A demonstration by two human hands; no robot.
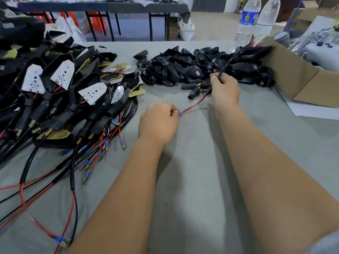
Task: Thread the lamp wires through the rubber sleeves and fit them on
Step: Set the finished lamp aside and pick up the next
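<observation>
left hand (158,121): centre of frame, knuckles up, fingers curled, pinching the blue-tipped end of the wire pair at its right edge.
right hand (224,90): up and right of the left hand, fingers clenched round the black sheathed part of the same cable.
wire (192,106): red and black pair, taut between the two hands; long axis runs diagonally, lower left to upper right. Blue terminal end points lower left into the left fingers.
cable upper run (230,60): black, leaves the top of the right fist and continues up-right over the sleeve pile; blurred toward its far end.
rubber sleeves (198,66): loose black pile on the table, upper centre-right of frame, just behind the right hand. A few small ones lie at the pile's near edge, beside the right hand's fingers.
assembled lamps (60,85): heap at left of frame, white LED boards in black housings, leads with blue and brass terminals trailing toward lower left.
table (192,180): grey cloth surface, both forearms above it.
cardboard box (297,77): right edge of frame, beside the sleeve pile.
bottles (256,21): two clear plastic ones, upper right, standing behind the pile.
</observation>
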